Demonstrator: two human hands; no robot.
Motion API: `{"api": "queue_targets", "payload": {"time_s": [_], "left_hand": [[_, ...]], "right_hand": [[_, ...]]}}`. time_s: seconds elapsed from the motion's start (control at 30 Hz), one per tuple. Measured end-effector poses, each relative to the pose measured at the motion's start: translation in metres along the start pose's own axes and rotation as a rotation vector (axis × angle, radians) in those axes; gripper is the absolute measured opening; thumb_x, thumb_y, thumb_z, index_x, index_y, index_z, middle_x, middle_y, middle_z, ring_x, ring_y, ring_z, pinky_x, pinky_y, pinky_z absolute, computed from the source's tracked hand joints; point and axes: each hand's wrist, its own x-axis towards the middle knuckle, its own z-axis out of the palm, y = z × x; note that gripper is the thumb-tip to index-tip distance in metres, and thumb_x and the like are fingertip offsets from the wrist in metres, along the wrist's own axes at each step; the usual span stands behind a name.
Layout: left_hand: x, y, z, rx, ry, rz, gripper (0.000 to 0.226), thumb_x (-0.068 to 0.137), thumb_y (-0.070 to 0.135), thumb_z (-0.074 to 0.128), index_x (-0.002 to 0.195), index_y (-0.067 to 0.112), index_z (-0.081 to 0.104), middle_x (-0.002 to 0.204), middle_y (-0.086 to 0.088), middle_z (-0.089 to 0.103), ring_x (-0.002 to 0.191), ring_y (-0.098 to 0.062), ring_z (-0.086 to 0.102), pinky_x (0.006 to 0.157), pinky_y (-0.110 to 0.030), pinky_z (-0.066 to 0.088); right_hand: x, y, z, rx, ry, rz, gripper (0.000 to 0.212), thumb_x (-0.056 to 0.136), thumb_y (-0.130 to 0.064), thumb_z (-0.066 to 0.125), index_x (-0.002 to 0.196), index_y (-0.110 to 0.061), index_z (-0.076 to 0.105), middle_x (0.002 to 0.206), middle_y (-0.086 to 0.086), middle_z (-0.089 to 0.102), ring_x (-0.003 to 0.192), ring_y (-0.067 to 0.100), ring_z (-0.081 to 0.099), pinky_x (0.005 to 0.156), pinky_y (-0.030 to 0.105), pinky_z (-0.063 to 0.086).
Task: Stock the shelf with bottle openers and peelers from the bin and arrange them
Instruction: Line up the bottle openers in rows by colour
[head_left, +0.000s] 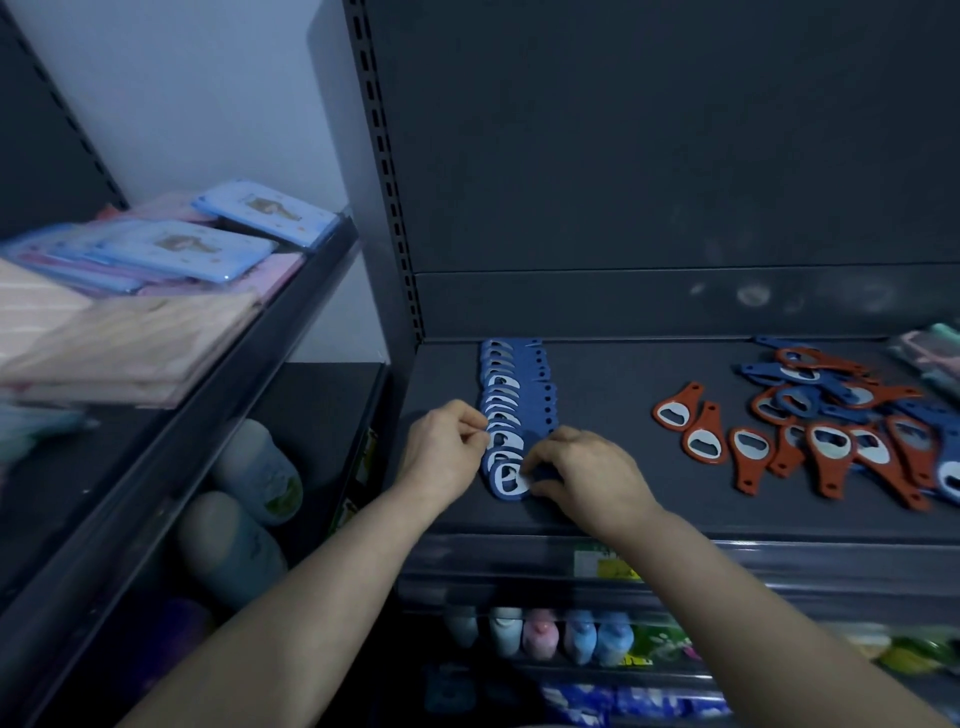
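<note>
A row of overlapping blue bottle openers (511, 395) runs from the back of the dark shelf (597, 415) towards its front edge. My left hand (447, 452) touches the left side of the row near its front end, fingers curled at an opener's edge. My right hand (582, 478) pinches the frontmost blue opener (506, 480) from the right. Three red openers (701, 431) lie side by side further right, beside a loose heap of red and blue openers (841, 421).
Pastel packets (930, 353) lie at the shelf's far right. A neighbouring shelf on the left holds flat blue and pink packages (182, 249). Bottles (540, 634) stand on lower shelves. A perforated upright post (384, 171) bounds the shelf's left side.
</note>
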Motion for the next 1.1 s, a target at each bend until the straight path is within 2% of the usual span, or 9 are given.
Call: {"api": "queue_targets", "payload": {"time_s": [0.2, 0.37, 0.63, 0.83, 1.03, 1.1], "left_hand": [[0.000, 0.005, 0.001, 0.043, -0.024, 0.028, 0.009, 0.085, 0.015, 0.066, 0.091, 0.022, 0.067, 0.085, 0.007, 0.070, 0.079, -0.010, 0.064, 0.075, -0.021, 0.052], [0.009, 0.029, 0.015, 0.128, -0.083, 0.101, 0.012, 0.086, 0.017, 0.064, 0.088, 0.029, 0.066, 0.076, 0.019, 0.063, 0.083, -0.007, 0.064, 0.075, -0.024, 0.052], [0.017, 0.110, 0.090, 0.281, -0.292, 0.318, 0.010, 0.086, 0.023, 0.065, 0.093, 0.030, 0.067, 0.092, 0.012, 0.069, 0.092, -0.012, 0.064, 0.081, -0.031, 0.053], [0.013, 0.180, 0.164, 0.266, -0.427, 0.350, 0.007, 0.082, 0.024, 0.066, 0.084, 0.031, 0.065, 0.087, 0.011, 0.070, 0.085, -0.014, 0.066, 0.079, -0.032, 0.055], [0.012, 0.234, 0.222, 0.307, -0.385, 0.397, 0.011, 0.084, 0.025, 0.063, 0.094, 0.028, 0.068, 0.096, 0.007, 0.071, 0.097, -0.018, 0.064, 0.082, -0.032, 0.053], [0.012, 0.246, 0.237, 0.311, -0.379, 0.382, 0.010, 0.086, 0.026, 0.063, 0.095, 0.029, 0.066, 0.097, 0.008, 0.070, 0.098, -0.017, 0.064, 0.083, -0.032, 0.053]], "right_hand": [[0.002, 0.000, 0.003, -0.007, 0.062, -0.020, 0.022, 0.085, -0.042, 0.063, 0.106, -0.037, 0.064, 0.110, -0.010, 0.057, 0.108, 0.016, 0.048, 0.086, 0.031, 0.038], [-0.008, 0.026, -0.014, -0.016, 0.069, 0.018, 0.021, 0.086, -0.036, 0.065, 0.106, -0.033, 0.066, 0.106, -0.006, 0.061, 0.105, 0.019, 0.052, 0.083, 0.033, 0.041], [-0.051, 0.117, -0.044, -0.097, 0.121, 0.259, 0.020, 0.089, -0.031, 0.059, 0.107, -0.032, 0.066, 0.111, -0.005, 0.063, 0.109, 0.020, 0.053, 0.083, 0.031, 0.041], [-0.087, 0.189, -0.068, -0.109, 0.201, 0.442, 0.016, 0.088, -0.030, 0.056, 0.098, -0.033, 0.068, 0.103, -0.005, 0.065, 0.105, 0.021, 0.056, 0.077, 0.032, 0.042], [-0.111, 0.258, -0.095, -0.141, 0.316, 0.626, 0.025, 0.087, -0.020, 0.055, 0.103, -0.031, 0.070, 0.102, -0.002, 0.065, 0.103, 0.026, 0.057, 0.073, 0.033, 0.042], [-0.117, 0.279, -0.103, -0.177, 0.308, 0.643, 0.033, 0.086, -0.013, 0.054, 0.110, -0.031, 0.067, 0.104, -0.001, 0.062, 0.104, 0.025, 0.055, 0.071, 0.033, 0.042]]}}
